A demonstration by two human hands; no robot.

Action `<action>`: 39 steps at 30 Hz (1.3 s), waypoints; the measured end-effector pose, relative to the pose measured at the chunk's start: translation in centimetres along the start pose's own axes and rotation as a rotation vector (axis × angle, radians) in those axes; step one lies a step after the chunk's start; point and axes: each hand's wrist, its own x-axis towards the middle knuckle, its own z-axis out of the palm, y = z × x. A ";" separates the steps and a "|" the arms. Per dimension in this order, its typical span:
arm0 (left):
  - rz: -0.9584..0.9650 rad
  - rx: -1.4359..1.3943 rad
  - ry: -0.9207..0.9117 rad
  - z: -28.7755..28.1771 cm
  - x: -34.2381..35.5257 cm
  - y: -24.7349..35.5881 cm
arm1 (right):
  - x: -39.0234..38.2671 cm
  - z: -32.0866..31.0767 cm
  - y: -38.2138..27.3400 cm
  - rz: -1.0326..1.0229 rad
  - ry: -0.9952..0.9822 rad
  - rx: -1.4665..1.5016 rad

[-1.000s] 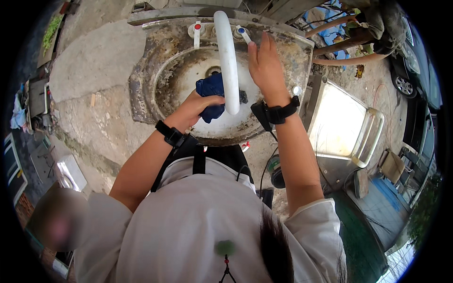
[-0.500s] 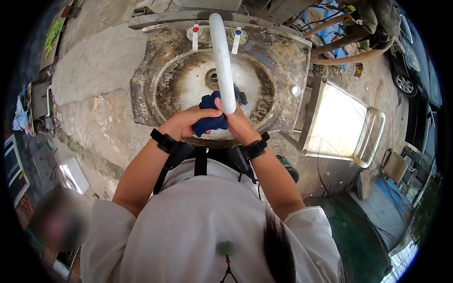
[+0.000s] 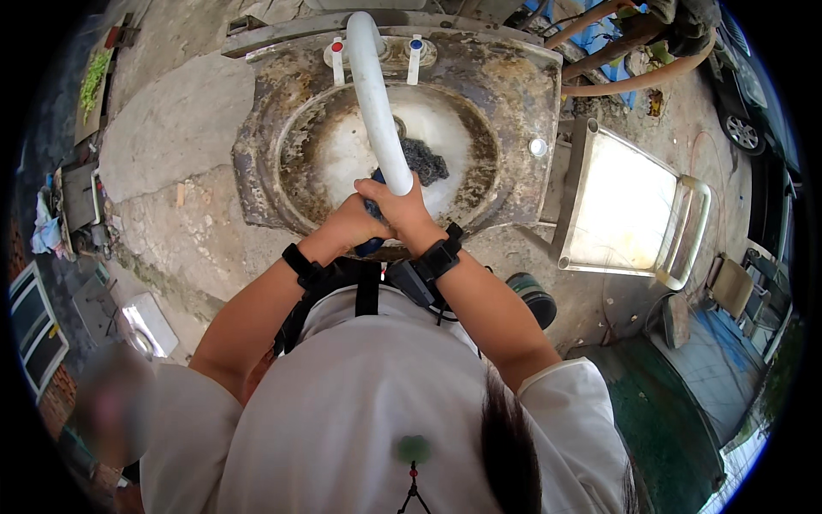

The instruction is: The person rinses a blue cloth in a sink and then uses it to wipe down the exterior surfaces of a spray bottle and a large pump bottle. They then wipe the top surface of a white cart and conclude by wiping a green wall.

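Both my hands are closed together on a bunched navy cloth (image 3: pixel 370 248), low over the near side of a stained oval sink (image 3: pixel 310 141). Only bits of the cloth show, below and between the fingers. My left hand (image 3: pixel 345 229) wraps it from the left. From the right, my right hand (image 3: pixel 408 216) presses against it, overlapping the left one. A thick white curved spout (image 3: pixel 377 107) arches over the basin and ends just above my right hand. Behind that hand, a dark clump (image 3: pixel 426 161) of mesh-like stuff lies in the basin.
Two tap levers, one red-topped (image 3: pixel 337 60) and one blue-topped (image 3: pixel 415 60), flank the spout's base. A pale metal-framed chair (image 3: pixel 621 201) stands right of the sink. Beyond it are bent wooden branches (image 3: pixel 629 86) and a parked car (image 3: pixel 745 111).
My hands have drawn closer together and lower, covering more of the cloth. The right one now overlaps the left. More of the dark clump shows, and the view has shifted slightly.
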 end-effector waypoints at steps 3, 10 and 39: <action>-0.011 0.119 0.009 0.0 0.4 -0.4 | 0.5 0.3 0.9 0.097 0.056 0.104; -0.064 0.331 0.022 -0.5 1.9 -2.5 | 1.6 0.1 2.6 0.270 0.060 0.229; 0.174 0.442 -0.607 -6.0 -5.4 -7.6 | -12.3 6.0 11.8 -0.406 0.538 0.128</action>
